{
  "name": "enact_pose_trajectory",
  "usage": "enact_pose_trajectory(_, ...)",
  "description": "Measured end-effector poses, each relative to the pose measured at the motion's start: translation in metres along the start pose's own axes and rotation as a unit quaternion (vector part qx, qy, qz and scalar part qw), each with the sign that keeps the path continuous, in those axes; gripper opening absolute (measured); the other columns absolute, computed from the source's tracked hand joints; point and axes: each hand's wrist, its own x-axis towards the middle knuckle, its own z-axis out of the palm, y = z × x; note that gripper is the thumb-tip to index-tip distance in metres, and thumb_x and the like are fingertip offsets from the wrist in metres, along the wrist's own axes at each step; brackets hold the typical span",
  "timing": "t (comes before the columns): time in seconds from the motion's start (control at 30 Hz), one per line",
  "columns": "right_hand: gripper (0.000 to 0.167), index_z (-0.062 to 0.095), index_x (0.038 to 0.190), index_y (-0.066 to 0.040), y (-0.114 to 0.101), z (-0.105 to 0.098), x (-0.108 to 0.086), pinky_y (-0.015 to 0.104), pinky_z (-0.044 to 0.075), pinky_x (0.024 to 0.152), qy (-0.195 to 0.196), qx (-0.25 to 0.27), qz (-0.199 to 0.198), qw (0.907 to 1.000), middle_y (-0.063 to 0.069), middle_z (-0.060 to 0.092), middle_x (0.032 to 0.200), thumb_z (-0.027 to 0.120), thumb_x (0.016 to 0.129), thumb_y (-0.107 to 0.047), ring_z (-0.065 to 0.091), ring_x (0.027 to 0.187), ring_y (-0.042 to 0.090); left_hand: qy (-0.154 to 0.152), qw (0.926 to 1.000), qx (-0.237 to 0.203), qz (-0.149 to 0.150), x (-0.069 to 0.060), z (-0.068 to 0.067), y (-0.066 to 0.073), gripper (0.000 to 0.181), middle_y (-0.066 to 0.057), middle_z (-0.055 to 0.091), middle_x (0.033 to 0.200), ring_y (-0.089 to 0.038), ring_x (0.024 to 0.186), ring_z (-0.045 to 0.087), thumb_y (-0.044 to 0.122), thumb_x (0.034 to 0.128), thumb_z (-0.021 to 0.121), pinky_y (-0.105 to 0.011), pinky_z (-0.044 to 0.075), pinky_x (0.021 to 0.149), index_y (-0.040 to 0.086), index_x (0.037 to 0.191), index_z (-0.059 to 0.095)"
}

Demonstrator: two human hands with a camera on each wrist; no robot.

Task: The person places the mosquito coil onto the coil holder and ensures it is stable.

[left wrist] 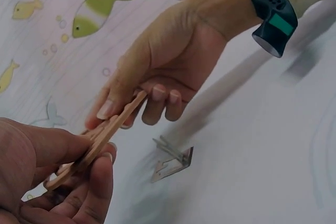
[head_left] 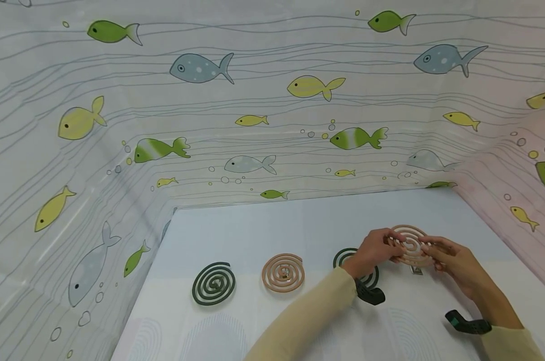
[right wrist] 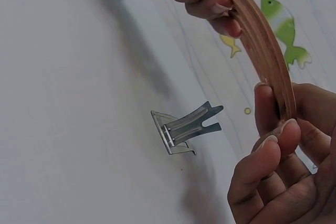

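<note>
A light brown mosquito coil (head_left: pixel 406 228) is held up above the table between both hands. My left hand (head_left: pixel 374 248) pinches its left edge between thumb and fingers. On the opposite edge, my right hand (head_left: pixel 456 261) grips it the same way. In the right wrist view the coil (right wrist: pixel 265 45) appears nearly edge-on and slightly bowed. Below it a small metal coil stand (right wrist: pixel 189 127) sits on the table with its forked tongue tilted up, apart from the coil.
To the left are a dark green coil (head_left: pixel 214 284) and a brown coil (head_left: pixel 283 273) with metal showing at its centre. Another green coil (head_left: pixel 344 253) is partly hidden behind the left wrist. Fish-printed sheeting (head_left: pixel 263 140) walls in the white table (head_left: pixel 236 225).
</note>
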Motion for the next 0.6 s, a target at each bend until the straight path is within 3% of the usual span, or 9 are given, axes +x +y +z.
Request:
enact_pose_trajectory(0.3, 0.030, 0.066, 0.134, -0.021, 0.005, -0.003, -0.006, 0.026, 0.052, 0.063, 0.000, 0.030, 0.014, 0.9995, -0.009, 0.068, 0.102, 0.064, 0.105, -0.022, 0.057, 0.077, 0.009, 0.016, 0.9998, -0.011, -0.008, -0.004, 0.009, 0.001, 0.019, 0.000, 0.063, 0.075, -0.011, 0.058, 0.060, -0.008, 0.0915, 0.071, -0.052, 0.059, 0.078, -0.001, 0.109, 0.071)
enact_pose_trajectory(0.47, 0.028, 0.068, 0.132, -0.024, 0.008, -0.004, -0.009, 0.027, 0.052, 0.063, 0.006, 0.024, 0.025, 0.9994, -0.012, 0.068, 0.101, 0.065, 0.104, -0.024, 0.057, 0.077, 0.008, 0.004, 1.0000, 0.004, -0.002, -0.007, 0.011, 0.000, 0.019, 0.002, 0.062, 0.075, -0.011, 0.058, 0.060, -0.006, 0.0937, 0.070, -0.049, 0.060, 0.076, -0.001, 0.112, 0.070)
enact_pose_trajectory(0.6, 0.027, 0.069, 0.131, -0.024, 0.009, -0.004, -0.011, 0.027, 0.051, 0.062, 0.010, 0.027, 0.025, 0.9993, -0.009, 0.069, 0.098, 0.065, 0.104, -0.023, 0.056, 0.074, 0.009, 0.013, 0.9999, 0.005, -0.007, -0.007, 0.015, -0.003, 0.017, 0.002, 0.060, 0.074, -0.011, 0.059, 0.060, -0.006, 0.0933, 0.070, -0.045, 0.061, 0.073, 0.001, 0.109, 0.071)
